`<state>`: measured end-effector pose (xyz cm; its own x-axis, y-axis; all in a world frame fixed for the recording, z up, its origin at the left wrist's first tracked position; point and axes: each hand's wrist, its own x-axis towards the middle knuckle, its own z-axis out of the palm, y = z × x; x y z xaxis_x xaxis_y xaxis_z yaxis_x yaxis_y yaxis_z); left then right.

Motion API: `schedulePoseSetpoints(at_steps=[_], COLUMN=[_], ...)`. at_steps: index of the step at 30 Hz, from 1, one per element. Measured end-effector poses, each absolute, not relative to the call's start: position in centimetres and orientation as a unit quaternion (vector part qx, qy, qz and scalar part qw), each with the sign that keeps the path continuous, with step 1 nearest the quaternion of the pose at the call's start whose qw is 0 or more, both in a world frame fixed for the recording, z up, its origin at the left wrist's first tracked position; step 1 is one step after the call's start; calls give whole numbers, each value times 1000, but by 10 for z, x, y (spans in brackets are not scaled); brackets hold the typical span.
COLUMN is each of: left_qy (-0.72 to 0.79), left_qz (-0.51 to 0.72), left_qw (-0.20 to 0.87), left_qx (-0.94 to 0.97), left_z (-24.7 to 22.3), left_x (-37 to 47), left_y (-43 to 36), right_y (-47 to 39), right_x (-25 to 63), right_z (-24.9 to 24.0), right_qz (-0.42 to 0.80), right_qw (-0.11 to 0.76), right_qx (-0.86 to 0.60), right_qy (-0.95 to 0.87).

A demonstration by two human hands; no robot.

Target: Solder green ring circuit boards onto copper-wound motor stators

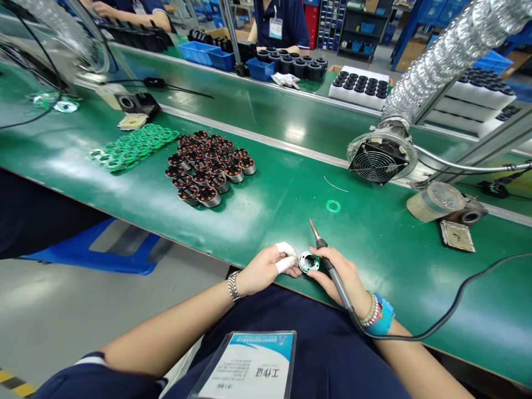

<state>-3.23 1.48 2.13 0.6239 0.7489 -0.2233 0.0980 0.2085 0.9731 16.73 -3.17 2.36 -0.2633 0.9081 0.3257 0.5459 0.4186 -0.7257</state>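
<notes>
A soldering iron (337, 280) lies across my right hand (348, 277), its tip pointing up and away over the bench. The thumb and forefinger of that hand also touch the right side of a ring-shaped circuit board (303, 268), which is tilted up near the bench's front edge. At the ring's left side, my left hand (266, 270) has its fingers closed against the edge, with white finger covers on two of them. Whatever sits beneath the ring is hidden. Beyond the iron's tip, a thin green ring (333, 206) lies flat on the green bench (266, 221).
Several copper-wound motor stators (210, 197) stand left of centre, beside stacked green circuit boards (128, 147). A fan on a foil duct (376, 160) hangs at the right, near a round container (434, 200) and a sponge tray (457, 235). The iron's cord (453, 307) trails right. Co-workers sit opposite.
</notes>
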Motion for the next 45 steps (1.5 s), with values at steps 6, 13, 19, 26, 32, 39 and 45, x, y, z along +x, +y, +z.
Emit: schedulePoseSetpoints(at_steps=[6,13,19,26,32,39,45], left_qy=[311,292,427,369,358,418,331], left_qz=[205,155,116,190,226,205,194], left_qw=[391,309,631,608,478,594,692], left_qx=[842,892,637,676,769,655,612], left_z=[24,33,31,24,24,20,21], left_x=[-46,-38,-22,-40,-32,-27,-42], left_y=[21,29,21,29,29,20,40], right_y=[-33,-32,-33,-31,-32,-32,-32], right_x=[168,168,167,167,166,166,166], right_z=[23,24,24,23,24,23,25], right_qz=[253,259,248,245,243,238,231], right_qw=[371,375,383,387,390,397,390], right_qx=[-478,-473,-463,-465,-461,-457,-466], right_qy=[-755,-754,-760,-758,-759,-760,-760])
